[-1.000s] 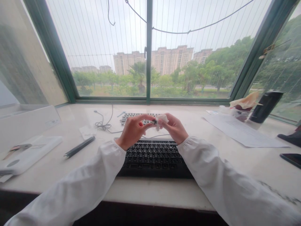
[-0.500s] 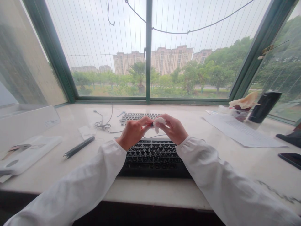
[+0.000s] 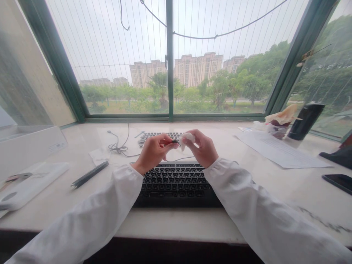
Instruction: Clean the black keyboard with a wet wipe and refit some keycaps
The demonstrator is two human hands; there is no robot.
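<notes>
Between thumb and fingertips, my left hand (image 3: 156,149) pinches a small black keycap (image 3: 175,141). My right hand (image 3: 202,147) is closed on a crumpled white tissue (image 3: 187,138), held just to the right of the keycap. Below both hands lies a black keyboard (image 3: 176,187) whose key positions show bare square sockets without caps. Behind my hands, several loose keycaps (image 3: 145,139) are set out in rows, partly hidden by my fingers.
A coiled cable (image 3: 118,148) and a dark pen-like stick (image 3: 90,174) lie on the left, near a white box (image 3: 33,143). Paper sheets (image 3: 277,150), a black cylinder (image 3: 305,123) and a phone (image 3: 338,182) are on the right. A window stands behind the white counter (image 3: 176,223).
My hands have drawn slightly apart, so the keycap in my left fingers now shows clear of the tissue. The whole view has shifted a little.
</notes>
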